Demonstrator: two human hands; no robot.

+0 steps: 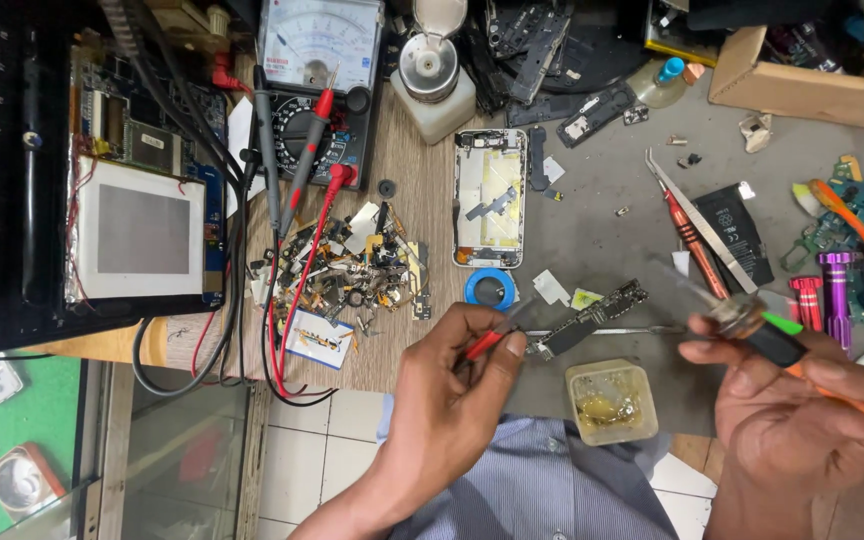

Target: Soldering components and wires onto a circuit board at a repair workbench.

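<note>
At bench's near edge, my left hand [452, 385] pinches a red-handled tool [487, 343], its tip at the small logic board [592, 318] lying flat beside the flux tub [610, 402]. Board looks light, stiff, fragile; I'd grip edges only. Right hand [787, 400] fingers wrap the orange-handled soldering iron [782, 345].

Orange-handled tool [842, 395] running off the right edge, its tip motion-blurred, cardboard box [802, 85] cut by the top right, heap of tiny parts [352, 270] too small to identify
</note>
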